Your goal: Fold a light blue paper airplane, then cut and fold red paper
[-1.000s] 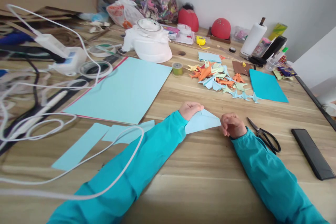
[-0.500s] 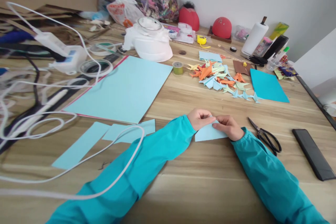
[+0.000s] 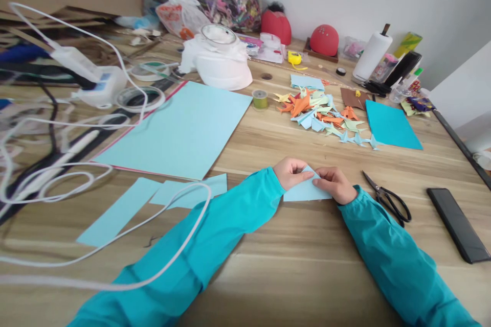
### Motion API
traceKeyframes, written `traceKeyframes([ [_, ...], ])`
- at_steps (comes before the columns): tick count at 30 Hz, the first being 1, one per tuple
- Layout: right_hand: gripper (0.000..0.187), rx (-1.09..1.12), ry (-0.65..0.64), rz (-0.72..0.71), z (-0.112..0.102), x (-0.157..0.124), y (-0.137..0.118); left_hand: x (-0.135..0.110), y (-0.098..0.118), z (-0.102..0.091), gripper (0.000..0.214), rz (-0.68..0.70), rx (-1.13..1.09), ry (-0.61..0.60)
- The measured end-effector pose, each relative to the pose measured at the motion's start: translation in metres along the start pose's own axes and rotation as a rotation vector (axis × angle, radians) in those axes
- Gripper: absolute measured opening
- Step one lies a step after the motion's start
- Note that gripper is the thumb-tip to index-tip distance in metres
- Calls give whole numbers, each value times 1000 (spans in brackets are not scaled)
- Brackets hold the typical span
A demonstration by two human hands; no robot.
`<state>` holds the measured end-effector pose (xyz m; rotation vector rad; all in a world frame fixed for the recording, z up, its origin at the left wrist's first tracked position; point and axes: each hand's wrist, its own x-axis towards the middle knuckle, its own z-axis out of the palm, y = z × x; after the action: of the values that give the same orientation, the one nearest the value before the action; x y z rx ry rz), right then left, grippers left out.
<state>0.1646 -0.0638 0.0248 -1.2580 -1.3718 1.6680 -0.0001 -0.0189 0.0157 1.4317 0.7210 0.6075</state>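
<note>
A small folded piece of light blue paper (image 3: 306, 191) lies on the wooden table (image 3: 291, 265) in front of me. My left hand (image 3: 290, 172) pinches its upper left part with closed fingers. My right hand (image 3: 334, 184) grips its right side, fingers curled onto the paper. The two hands almost touch over the paper's top point. Both arms wear teal sleeves.
Black scissors (image 3: 387, 200) and a black phone (image 3: 457, 224) lie to the right. A pile of folded paper cranes (image 3: 322, 116) and a teal sheet (image 3: 392, 124) sit farther back. A large light blue sheet (image 3: 180, 130), paper strips (image 3: 153, 202) and white cables (image 3: 95, 225) fill the left side.
My hands were apart on a wider, flatter paper; they have come together over it and it is now folded smaller. In the last half second little has moved.
</note>
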Motion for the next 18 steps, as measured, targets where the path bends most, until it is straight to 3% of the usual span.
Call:
traceKeyframes([
  [9,21,155,-17,-25,-5,2,7,0,10,-7,37,-32,-103,129],
  [15,18,233,-38,-58,-7,2,6,0,10,-12,38,-51,-137,139],
  [18,23,181,-54,-77,-5,0,4,0,6,-10,37,-31,-104,87],
])
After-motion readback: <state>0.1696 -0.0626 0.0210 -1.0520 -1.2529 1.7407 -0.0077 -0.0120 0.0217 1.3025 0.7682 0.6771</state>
